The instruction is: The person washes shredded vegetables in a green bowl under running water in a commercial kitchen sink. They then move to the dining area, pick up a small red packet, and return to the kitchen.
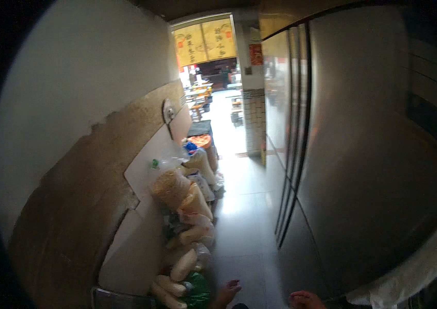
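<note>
At the bottom edge, my left hand (231,290) hangs over the tiled floor with its fingers loosely bent and nothing seen in it. Close to it on the left are a green plastic bag (197,292) and several long pale white radishes (184,265). My right hand (305,299) is low in front of the steel cabinet, fingers loosely curled, with no held thing visible. The dark tip of a shoe (240,306) shows between the hands.
Filled sacks and bags (195,201) line the left wall. A tall stainless-steel cabinet (349,146) bounds the right side. The narrow tiled floor (241,216) leads to a bright doorway with a yellow curtain (205,40) bearing writing. Tables and stools (199,96) stand beyond.
</note>
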A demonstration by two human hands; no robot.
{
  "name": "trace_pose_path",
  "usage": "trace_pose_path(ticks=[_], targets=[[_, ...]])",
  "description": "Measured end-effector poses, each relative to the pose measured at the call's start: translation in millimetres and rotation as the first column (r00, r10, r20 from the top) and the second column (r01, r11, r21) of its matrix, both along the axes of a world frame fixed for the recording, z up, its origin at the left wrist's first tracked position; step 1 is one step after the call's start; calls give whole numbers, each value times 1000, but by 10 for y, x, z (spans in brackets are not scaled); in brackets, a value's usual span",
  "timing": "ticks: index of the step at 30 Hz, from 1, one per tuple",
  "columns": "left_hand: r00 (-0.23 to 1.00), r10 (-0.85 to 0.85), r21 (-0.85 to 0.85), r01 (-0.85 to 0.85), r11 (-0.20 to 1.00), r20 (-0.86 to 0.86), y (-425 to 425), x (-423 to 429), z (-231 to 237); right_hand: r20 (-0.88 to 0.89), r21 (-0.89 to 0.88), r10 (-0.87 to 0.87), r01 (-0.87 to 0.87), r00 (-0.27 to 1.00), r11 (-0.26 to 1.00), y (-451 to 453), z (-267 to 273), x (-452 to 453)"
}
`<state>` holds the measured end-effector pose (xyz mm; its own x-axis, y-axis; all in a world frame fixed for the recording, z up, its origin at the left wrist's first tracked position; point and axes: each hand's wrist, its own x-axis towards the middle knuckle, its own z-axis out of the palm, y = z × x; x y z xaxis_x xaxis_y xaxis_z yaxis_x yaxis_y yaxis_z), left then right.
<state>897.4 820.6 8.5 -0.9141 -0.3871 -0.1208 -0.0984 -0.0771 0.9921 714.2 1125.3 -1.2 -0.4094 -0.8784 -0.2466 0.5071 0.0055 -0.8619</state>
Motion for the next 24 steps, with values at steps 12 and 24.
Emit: trace_pose_path(ticks=[12, 24], targets=[[894, 409, 241, -444, 863, 181, -2698, -263, 434, -34, 325, -128, 132, 991, 937, -2917, 1303, -1672], [980, 92, 257, -136, 957, 176, -4291, -2999, 59, 30, 379, -488, 442, 872, 813, -4291, 932, -3724]])
